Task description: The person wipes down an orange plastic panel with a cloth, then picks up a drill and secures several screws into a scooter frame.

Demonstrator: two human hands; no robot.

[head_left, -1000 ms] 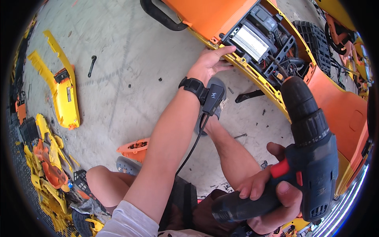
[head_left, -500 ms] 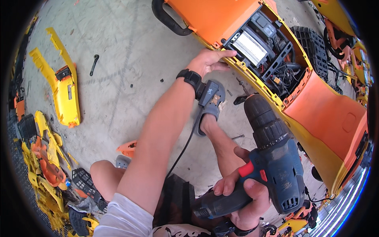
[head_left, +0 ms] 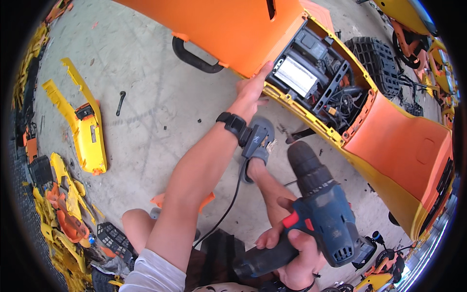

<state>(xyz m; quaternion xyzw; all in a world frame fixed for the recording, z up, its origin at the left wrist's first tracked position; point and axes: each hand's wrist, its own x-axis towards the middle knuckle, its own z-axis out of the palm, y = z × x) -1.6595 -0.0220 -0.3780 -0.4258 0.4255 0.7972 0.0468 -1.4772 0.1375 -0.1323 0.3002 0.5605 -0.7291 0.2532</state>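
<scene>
A scooter-like body with a yellow shell (head_left: 327,132) and orange panels lies on its side across the upper right. Its open bay shows a silver-labelled box (head_left: 296,76), black parts and bundled wires. My left hand (head_left: 250,93) grips the shell's yellow rim beside the bay, thumb over the top and other fingers partly hidden below. My right hand (head_left: 304,248) is wrapped round the handle of a blue and black cordless drill (head_left: 323,214). The drill points up and away from me, its blurred tip apart from the rim.
A yellow plastic cover (head_left: 90,138) and a black wrench (head_left: 121,103) lie on the concrete floor at left. Yellow and orange scrap parts (head_left: 68,209) pile up at lower left. Beyond the body is a black grid-like piece (head_left: 372,63). My shoe (head_left: 262,138) is below my left hand.
My left hand has moved along the rim toward the large orange panel. The drill has drawn back from the rim, still in my right hand. The whole view has shifted slightly.
</scene>
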